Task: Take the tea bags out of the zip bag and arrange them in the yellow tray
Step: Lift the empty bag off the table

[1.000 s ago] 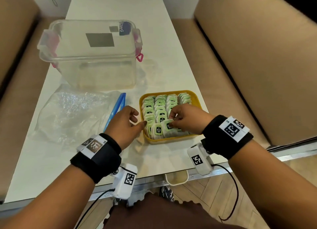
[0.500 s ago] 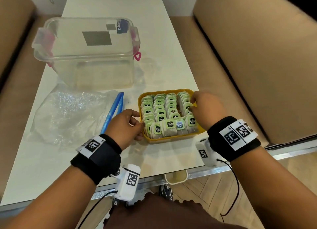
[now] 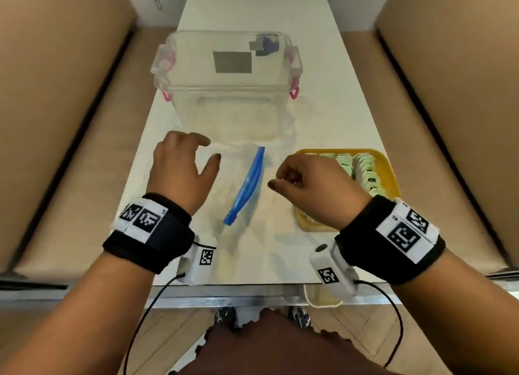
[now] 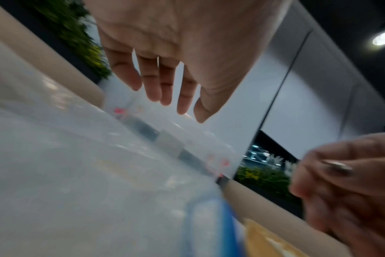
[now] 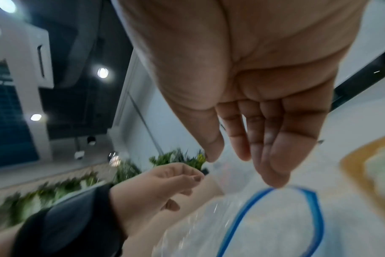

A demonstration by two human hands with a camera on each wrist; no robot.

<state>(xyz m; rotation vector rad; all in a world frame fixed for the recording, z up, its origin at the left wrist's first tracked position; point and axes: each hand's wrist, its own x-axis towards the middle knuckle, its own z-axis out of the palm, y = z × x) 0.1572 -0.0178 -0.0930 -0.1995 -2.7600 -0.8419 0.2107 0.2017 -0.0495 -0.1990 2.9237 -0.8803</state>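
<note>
We judge the task close to its end; the yellow tray [image 3: 389,175] at about four o'clock from table centre is packed with rows of green tea bags [image 3: 362,168], standing on edge, though our right hand [image 3: 314,183] hides the tray's left half, so we cannot tell whether every row is full; the zip bag [image 3: 236,178] lies flat and slack at the centre of the table [image 3: 252,15], its blue zip strip [image 3: 247,183] gaping in the right wrist view, and we see no tea bag inside it, though the clear film is blurred and a stray one could be hidden; what is left, as we read it, is to check the bag and perhaps straighten the rows.

Our left hand [image 3: 182,164] hovers over the bag's left part at nine o'clock, fingers loosely spread and holding nothing; our right hand hangs between the zip strip and the tray, fingers loosely curled, nothing in them.

At twelve o'clock a clear lidded plastic box [image 3: 227,88] with pink clips stands just beyond the bag; brown panels [image 3: 56,94] flank the table; nothing lies between bag and tray.
</note>
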